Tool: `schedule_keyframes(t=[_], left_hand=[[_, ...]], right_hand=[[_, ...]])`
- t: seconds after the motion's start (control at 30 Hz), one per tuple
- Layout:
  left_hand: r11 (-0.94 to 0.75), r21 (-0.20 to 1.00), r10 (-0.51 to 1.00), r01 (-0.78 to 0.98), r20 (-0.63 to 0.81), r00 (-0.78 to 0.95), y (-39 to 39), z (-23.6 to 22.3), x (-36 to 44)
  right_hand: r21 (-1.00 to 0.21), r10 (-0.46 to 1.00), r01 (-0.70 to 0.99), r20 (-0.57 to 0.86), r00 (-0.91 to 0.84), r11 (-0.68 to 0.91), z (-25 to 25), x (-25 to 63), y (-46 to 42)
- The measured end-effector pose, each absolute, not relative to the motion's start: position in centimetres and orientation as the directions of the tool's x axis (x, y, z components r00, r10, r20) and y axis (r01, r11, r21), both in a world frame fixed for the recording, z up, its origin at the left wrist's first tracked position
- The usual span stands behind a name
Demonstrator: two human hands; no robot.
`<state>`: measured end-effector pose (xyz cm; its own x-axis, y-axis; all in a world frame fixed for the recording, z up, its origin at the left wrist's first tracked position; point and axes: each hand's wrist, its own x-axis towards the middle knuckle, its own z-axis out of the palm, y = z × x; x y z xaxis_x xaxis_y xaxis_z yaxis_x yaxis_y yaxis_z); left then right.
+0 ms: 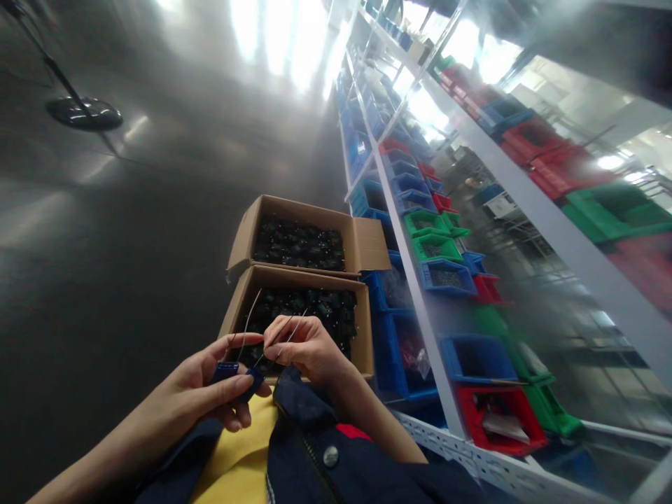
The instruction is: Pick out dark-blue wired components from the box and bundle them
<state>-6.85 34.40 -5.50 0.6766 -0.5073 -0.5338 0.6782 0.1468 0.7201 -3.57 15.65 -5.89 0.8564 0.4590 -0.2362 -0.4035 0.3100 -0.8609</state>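
While left hand [223, 385] pinches capacitor [227, 369], right hand [304, 346] grips its leads [281, 334].

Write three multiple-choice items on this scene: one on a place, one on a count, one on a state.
1. Where are the hands?
A. Over the nearer box
B. Inside a red bin
C. On the floor stand

2. How many cardboard boxes are there?
A. One
B. Two
C. Four

3. The boxes are:
A. Taped shut
B. Crushed flat
C. Open

A: the left hand and right hand, holding small blue parts with long wire legs, are above the nearer box.
B: a farther box lies behind it.
C: flaps are folded out, with dark parts showing inside.
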Motion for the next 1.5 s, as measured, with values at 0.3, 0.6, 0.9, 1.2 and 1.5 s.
schedule_keyframes(t=[0.3,0.6,0.9,1.2,1.5], left_hand=[[0.132,0.76,-0.513,0.636,-0.497,0.7,34.4,-5.8,-7.1],[0.142,0.751,-0.493,0.645,-0.511,0.704,34.3,-5.1,-6.8],[0.127,0.734,-0.535,0.668,-0.516,0.669,34.5,-6.2,-6.8],[0.139,0.682,-0.676,0.718,-0.465,0.572,34.3,-6.3,-7.2],[0.119,0.673,-0.72,0.73,-0.447,0.53,34.5,-5.9,-7.7]], right_hand=[[-0.904,0.553,-0.343,-0.153,0.819,0.257,-5.8,-4.0,15.9],[-0.771,0.475,-0.546,-0.365,0.801,0.328,-7.4,-3.8,14.3],[-0.77,0.445,-0.565,-0.411,0.795,0.298,-10.0,-3.7,14.2],[-0.928,0.2,-0.237,-0.184,0.962,0.288,-6.5,-2.1,15.1],[-0.818,0.255,-0.294,-0.187,0.949,0.495,-4.4,-1.3,15.1]])
